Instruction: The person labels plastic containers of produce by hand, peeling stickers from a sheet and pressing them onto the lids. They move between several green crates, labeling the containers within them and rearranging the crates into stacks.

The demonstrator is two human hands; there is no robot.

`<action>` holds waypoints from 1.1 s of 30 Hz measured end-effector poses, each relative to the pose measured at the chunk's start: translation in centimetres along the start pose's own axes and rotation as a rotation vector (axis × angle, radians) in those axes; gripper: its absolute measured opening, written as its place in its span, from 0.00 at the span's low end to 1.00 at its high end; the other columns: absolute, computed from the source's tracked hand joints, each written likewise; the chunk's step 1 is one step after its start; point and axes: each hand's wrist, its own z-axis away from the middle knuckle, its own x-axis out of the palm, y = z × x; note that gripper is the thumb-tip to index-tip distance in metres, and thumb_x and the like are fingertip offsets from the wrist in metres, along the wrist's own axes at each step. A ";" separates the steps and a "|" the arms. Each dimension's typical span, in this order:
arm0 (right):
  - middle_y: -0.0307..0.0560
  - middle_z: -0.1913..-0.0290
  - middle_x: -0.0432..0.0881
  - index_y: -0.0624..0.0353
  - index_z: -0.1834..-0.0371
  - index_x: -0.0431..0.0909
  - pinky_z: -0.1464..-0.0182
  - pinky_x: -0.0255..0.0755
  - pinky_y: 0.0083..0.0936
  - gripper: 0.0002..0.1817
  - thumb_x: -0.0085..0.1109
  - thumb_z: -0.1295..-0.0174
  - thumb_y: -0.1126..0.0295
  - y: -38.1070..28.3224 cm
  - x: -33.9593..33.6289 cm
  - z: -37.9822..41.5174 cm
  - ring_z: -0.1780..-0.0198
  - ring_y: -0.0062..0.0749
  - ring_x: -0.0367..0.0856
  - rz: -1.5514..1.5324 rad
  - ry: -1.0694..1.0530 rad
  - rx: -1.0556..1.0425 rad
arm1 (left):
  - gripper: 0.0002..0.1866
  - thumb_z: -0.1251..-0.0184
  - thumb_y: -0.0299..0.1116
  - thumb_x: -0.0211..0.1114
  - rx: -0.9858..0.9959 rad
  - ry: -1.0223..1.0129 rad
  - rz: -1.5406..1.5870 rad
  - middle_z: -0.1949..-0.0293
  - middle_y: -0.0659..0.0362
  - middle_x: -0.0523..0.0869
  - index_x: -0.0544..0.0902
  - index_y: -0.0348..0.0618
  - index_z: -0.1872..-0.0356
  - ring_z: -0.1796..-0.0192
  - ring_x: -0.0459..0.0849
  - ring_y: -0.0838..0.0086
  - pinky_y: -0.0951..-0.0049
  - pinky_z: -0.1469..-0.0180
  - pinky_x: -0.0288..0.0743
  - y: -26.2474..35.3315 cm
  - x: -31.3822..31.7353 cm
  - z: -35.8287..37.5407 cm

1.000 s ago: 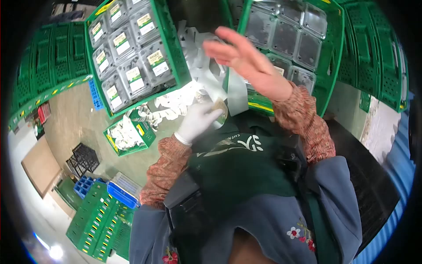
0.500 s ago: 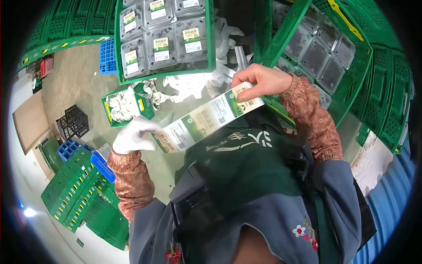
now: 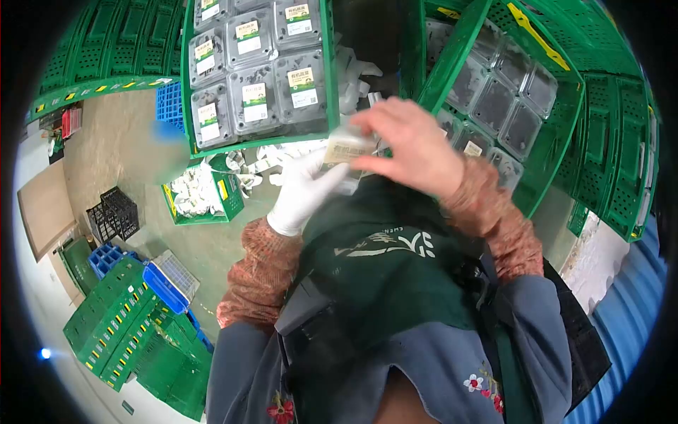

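White glove covers the left hand [image 3: 300,192], which is closed on the labels [image 3: 349,150], its thumb lying along their lower edge. The labels, printed cream and green, are in front of the chest, just above the apron [image 3: 381,247]. The right hand [image 3: 418,147] is bare and half open, fingers bent and thumb reaching to the labels' right side; motion blur hides whether it pinches them.

Beyond the hands are two green crates. In the left crate [image 3: 329,78], clear-lidded packs [image 3: 254,99] sit in rows, dark contents showing through, and most of those in view bear a cream, green and white label. The right crate [image 3: 452,60] is tilted in view and holds more packs [image 3: 494,102], most with plain lids; one near its lower edge has a label.

Pale strips [image 3: 353,78] lie in the gap between these crates. Lower left, a small crate [image 3: 229,191] on the floor [image 3: 169,244] is heaped with crumpled white paper [image 3: 192,191]. Farther left are black crates [image 3: 113,214], with a blue tray [image 3: 166,287] beside green crates [image 3: 116,318] below them.
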 end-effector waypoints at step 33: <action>0.35 0.74 0.74 0.64 0.65 0.70 0.72 0.64 0.14 0.05 0.57 0.41 0.80 -30.7 39.0 -6.1 0.74 0.13 0.69 -0.388 -1.371 -0.492 | 0.10 0.35 0.37 0.63 0.393 1.669 0.504 0.74 0.62 0.81 0.82 0.39 0.64 0.70 0.75 0.83 0.76 0.66 0.72 -17.6 -11.0 34.5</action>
